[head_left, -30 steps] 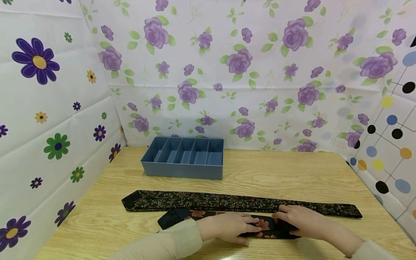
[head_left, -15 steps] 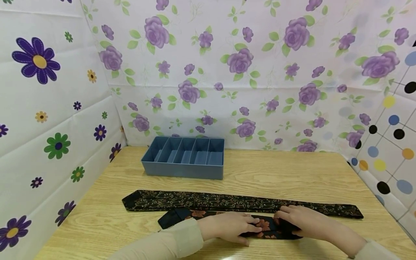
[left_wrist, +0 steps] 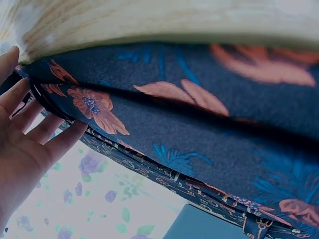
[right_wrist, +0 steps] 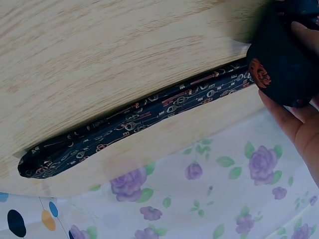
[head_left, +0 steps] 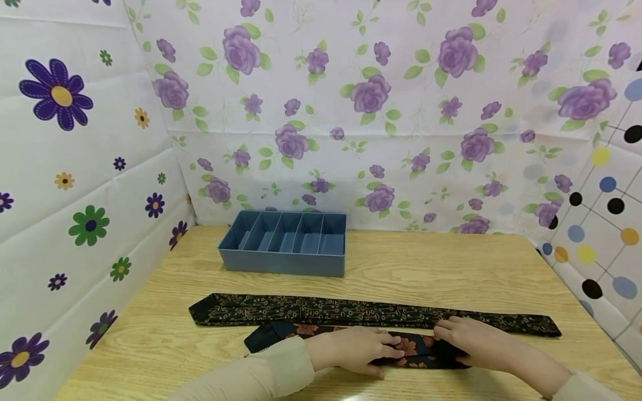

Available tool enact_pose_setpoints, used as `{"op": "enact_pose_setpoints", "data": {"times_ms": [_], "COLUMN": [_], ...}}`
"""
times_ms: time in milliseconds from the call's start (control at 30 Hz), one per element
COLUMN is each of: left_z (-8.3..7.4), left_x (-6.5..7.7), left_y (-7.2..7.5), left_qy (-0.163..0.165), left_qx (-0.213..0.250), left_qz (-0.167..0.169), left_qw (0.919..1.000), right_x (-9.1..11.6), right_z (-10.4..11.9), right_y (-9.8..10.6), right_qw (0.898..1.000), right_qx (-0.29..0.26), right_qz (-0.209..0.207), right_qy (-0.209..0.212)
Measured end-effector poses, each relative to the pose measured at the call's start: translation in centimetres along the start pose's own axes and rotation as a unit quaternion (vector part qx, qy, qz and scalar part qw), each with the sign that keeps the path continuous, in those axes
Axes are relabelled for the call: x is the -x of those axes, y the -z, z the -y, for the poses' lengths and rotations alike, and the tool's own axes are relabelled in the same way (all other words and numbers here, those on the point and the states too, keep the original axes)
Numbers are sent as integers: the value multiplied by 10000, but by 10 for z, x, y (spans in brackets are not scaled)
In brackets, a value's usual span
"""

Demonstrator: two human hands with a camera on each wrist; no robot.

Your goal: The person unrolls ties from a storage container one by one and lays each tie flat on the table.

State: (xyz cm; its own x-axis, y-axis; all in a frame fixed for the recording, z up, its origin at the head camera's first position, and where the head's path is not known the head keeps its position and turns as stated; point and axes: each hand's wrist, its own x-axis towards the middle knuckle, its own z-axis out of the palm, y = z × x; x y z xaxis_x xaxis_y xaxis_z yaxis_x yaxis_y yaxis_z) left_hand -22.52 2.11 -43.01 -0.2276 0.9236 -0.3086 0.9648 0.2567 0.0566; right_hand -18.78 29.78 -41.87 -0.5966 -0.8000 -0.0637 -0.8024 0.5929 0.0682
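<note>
A dark navy necktie with orange flowers (head_left: 407,346) lies near the front of the table, its dark pointed end to the left. My left hand (head_left: 353,352) rests on it with fingers spread; the left wrist view shows these fingers (left_wrist: 47,130) touching its edge. At the tie's right end, my right hand (head_left: 478,345) grips a folded, dark part. In the right wrist view that folded part of the flowered necktie (right_wrist: 284,64) sits between thumb and fingers. Just behind stretches a black necktie with a key pattern (head_left: 321,311), laid flat and long.
A blue box with several compartments (head_left: 283,264) stands at the back left of the wooden table (head_left: 431,262). Flower-printed sheets (head_left: 321,111) hang behind and at the left, and a dotted sheet (head_left: 602,245) hangs at the right.
My right hand has shifted slightly to the right along the flowered necktie's end. The left hand, the key-patterned necktie and the box stay where they were.
</note>
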Motion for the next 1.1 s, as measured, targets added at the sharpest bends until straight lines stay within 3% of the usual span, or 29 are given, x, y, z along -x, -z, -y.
{"op": "enact_pose_setpoints", "data": {"times_ms": [333,600,1100], "left_z": [1,1,0], "left_x": [-1,-1,0], "left_y": [-1,-2,0], "left_qy": [21,16,5], "left_qx": [-40,-36,9], "left_qz": [23,23,47], "left_qw": [10000,10000,10000], "right_x": [3,5,10], "right_z": [-2,-5,-7], "right_y": [-1,-2,-3], "right_qw": [9997,10000,9998], "right_qx": [-47,-34,-137], "right_qz": [194,9,89], "right_qy": [-166,70,-69]}}
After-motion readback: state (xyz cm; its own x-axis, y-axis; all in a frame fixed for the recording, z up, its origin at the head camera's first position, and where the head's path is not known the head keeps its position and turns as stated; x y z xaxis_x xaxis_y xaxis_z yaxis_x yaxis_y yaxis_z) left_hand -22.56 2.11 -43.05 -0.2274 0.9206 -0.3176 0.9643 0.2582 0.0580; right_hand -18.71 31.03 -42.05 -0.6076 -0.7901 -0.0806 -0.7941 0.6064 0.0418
